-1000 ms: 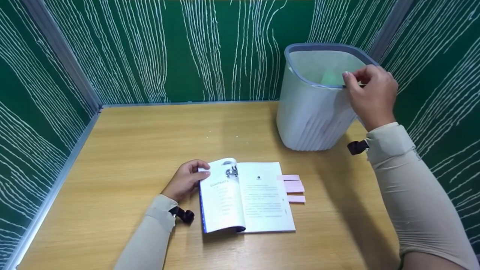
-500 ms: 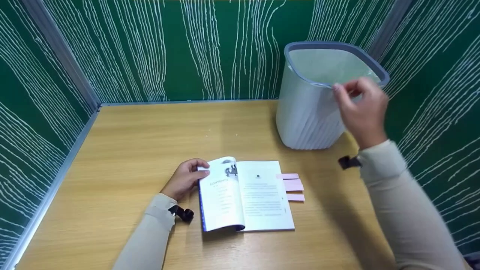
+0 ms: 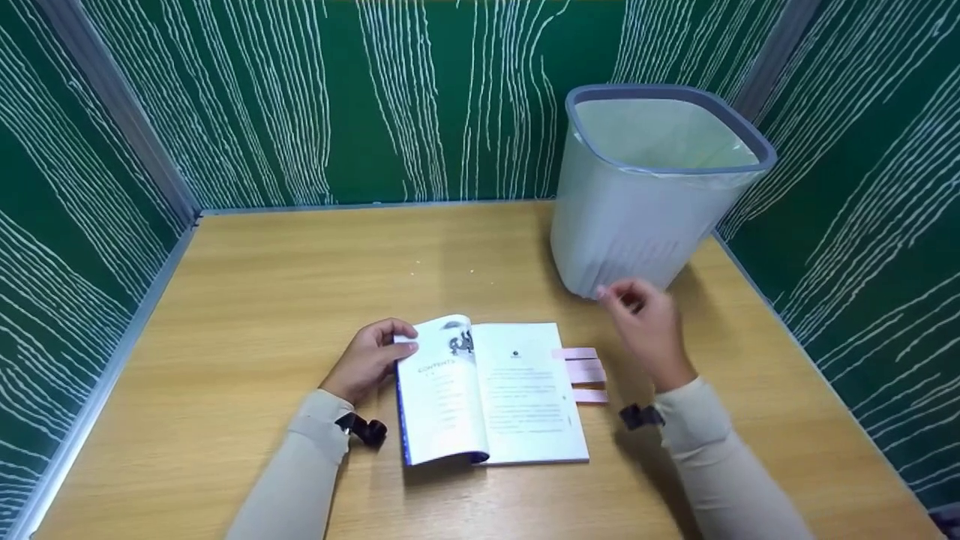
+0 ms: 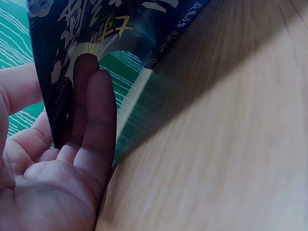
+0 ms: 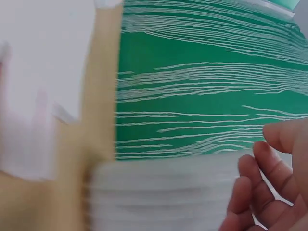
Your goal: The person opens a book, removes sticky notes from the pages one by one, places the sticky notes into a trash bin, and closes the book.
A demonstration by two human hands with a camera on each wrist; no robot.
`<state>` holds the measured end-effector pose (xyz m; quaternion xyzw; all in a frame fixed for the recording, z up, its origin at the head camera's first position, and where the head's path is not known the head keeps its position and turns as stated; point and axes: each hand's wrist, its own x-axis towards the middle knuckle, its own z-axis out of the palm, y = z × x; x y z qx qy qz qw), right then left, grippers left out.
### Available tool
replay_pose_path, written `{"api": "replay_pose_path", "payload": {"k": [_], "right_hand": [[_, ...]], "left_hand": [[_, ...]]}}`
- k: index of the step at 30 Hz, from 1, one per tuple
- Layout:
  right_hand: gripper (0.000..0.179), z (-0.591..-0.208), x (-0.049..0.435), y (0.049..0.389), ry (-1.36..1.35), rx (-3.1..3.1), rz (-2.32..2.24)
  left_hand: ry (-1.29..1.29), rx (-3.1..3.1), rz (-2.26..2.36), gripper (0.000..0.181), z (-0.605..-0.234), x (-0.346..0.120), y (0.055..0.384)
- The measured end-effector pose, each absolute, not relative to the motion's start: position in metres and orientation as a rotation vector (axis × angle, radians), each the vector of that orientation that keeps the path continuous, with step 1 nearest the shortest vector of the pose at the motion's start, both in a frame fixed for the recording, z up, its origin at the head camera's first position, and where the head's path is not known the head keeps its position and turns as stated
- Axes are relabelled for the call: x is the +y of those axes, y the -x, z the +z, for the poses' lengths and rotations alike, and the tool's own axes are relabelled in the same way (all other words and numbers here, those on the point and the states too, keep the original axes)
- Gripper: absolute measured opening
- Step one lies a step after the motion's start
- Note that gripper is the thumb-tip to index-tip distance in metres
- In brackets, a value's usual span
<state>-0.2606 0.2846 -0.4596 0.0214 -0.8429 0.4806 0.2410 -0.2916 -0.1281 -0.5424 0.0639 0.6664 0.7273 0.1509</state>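
Note:
An open book (image 3: pixel 525 397) lies on the wooden table, its left side lifted and a "CONTENTS" page showing. My left hand (image 3: pixel 367 360) grips the book's left edge, thumb on the page and fingers behind. In the left wrist view those fingers rest against the dark blue cover (image 4: pixel 45 82). Pink sticky tabs (image 3: pixel 587 370) stick out from the right page's edge. Above and to the right of them, my right hand (image 3: pixel 646 330) is in the air, fingers loosely curled. Nothing shows between its thumb and fingers (image 5: pixel 274 168) in the right wrist view.
A pale waste bin (image 3: pixel 630 217) with a grey rim and a clear liner stands at the back right, behind my right hand. Small white specks (image 3: pixel 472 271) dot the table (image 3: pixel 300 277). Green walls (image 3: pixel 510 97) with white lines enclose the back and sides.
My right hand has moved from the bin's rim down and left toward the book's tabs. A green piece visible inside the bin earlier is no longer seen. My left hand and the book stay put.

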Motion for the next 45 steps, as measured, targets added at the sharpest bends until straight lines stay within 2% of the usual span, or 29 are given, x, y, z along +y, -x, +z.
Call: {"api": "replay_pose_path", "payload": {"k": [8, 15, 45], "right_hand": [[0.033, -0.512, 0.288, 0.256, 0.166, -2.527, 1.569], [0.037, -0.528, 0.294, 0.256, 0.101, -2.642, 1.635], [0.021, -0.534, 0.29, 0.255, 0.065, -2.759, 1.472]], "left_hand": [[-0.202, 1.906, 2.086, 0.023, -0.54, -0.128, 0.293], [-0.182, 1.892, 2.098, 0.023, -0.542, -0.128, 0.292], [-0.214, 1.939, 2.067, 0.027, -0.544, -0.129, 0.291]]}}
